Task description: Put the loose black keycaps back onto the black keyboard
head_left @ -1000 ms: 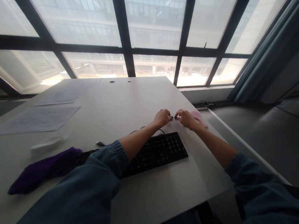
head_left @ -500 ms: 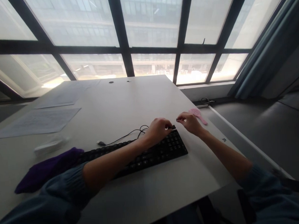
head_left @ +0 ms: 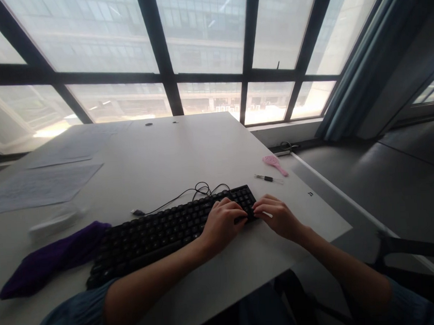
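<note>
A black keyboard lies at a slant on the white table, with its cable and USB plug behind it. Over the right part of the keyboard, my left hand has its fingers bent and pinched together near the number keys. Just beside it, my right hand pinches at the keyboard's right edge, thumb and fingertips close together. Whatever sits between the fingertips of either hand is too small to make out. A small dark tool with thin metal ends rests behind my right hand.
A purple cloth lies by the keyboard's left end, with a white item in clear wrapping behind it. Printed papers cover the left of the table. A pink hairbrush lies near the right edge.
Both hands have come down and nearer, from the keyboard's far right corner to its near right side. The small dark tool now shows behind my right hand. The view has shifted slightly.
</note>
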Demonstrator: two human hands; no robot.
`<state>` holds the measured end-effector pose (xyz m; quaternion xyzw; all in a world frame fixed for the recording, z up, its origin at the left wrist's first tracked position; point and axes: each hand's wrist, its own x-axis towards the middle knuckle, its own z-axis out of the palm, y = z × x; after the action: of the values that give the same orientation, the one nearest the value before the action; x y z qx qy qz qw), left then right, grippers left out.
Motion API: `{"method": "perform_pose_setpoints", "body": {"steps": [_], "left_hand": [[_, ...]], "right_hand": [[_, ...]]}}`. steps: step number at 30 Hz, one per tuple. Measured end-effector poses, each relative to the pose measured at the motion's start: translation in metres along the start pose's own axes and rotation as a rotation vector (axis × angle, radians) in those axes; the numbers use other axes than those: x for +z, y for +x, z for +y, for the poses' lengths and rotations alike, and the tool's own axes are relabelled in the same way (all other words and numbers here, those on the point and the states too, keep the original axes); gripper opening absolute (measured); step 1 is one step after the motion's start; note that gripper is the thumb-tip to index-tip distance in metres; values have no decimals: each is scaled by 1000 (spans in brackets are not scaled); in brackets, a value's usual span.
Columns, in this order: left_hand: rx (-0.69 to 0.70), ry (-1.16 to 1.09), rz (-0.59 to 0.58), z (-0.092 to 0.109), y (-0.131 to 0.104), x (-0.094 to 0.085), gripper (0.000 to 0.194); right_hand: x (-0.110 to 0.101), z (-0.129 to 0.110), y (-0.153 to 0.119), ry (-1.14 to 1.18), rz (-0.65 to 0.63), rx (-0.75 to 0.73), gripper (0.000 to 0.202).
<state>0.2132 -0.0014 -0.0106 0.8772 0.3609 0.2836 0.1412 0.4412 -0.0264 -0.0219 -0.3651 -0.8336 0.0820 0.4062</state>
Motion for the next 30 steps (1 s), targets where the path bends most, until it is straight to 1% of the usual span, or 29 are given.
{"method": "perform_pose_setpoints", "body": {"steps": [6, 13, 20, 24, 30], "left_hand": [[91, 58, 26, -1, -5, 2, 9], [205, 207, 31, 4, -7, 3, 14], [269, 326, -29, 7, -6, 2, 15], [296, 377, -60, 8, -3, 1, 15], [304, 386, -98, 9, -3, 4, 17]], "right_hand": [[2, 6, -4, -72, -27, -59, 20], [1, 6, -3, -37, -23, -65, 20], [4, 6, -10, -103, -6, 34, 23], [3, 3, -10, -107, 3, 35, 21], [4, 2, -11, -144, -12, 42, 19]]}}
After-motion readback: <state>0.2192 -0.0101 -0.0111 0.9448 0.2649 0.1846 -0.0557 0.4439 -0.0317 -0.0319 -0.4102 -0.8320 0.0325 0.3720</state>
